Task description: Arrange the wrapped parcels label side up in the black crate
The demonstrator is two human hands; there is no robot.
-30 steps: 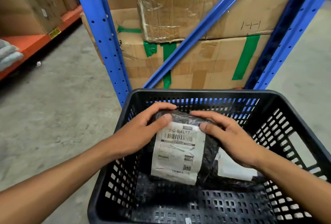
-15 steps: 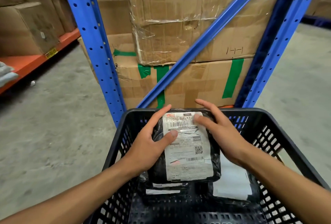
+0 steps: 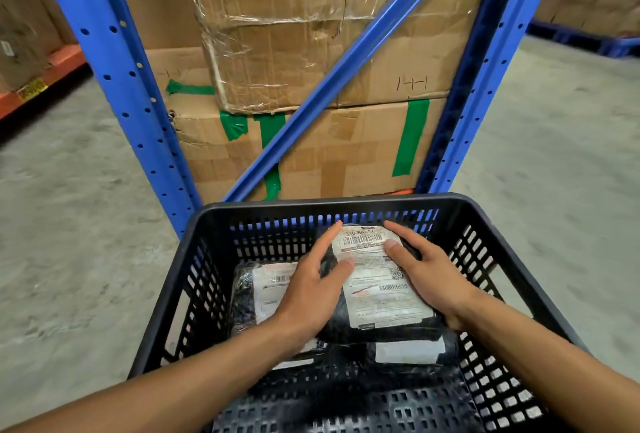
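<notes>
Lower left of frame: left forearm reaches in diagonally; left hand [image 3: 311,289] lies palm-down, fingers together and extended, thumb pressing the white shipping label [image 3: 379,280]. Beneath its wrist, a second black-wrapped parcel [image 3: 256,290], label up. Centre: black plastic-wrapped parcel [image 3: 377,327], label up, inside the black perforated plastic crate [image 3: 512,235], atop another labelled parcel [image 3: 412,353]. Right: right hand [image 3: 429,275] clasps the parcel's right edge, fingers slightly spread, thumb on label.
</notes>
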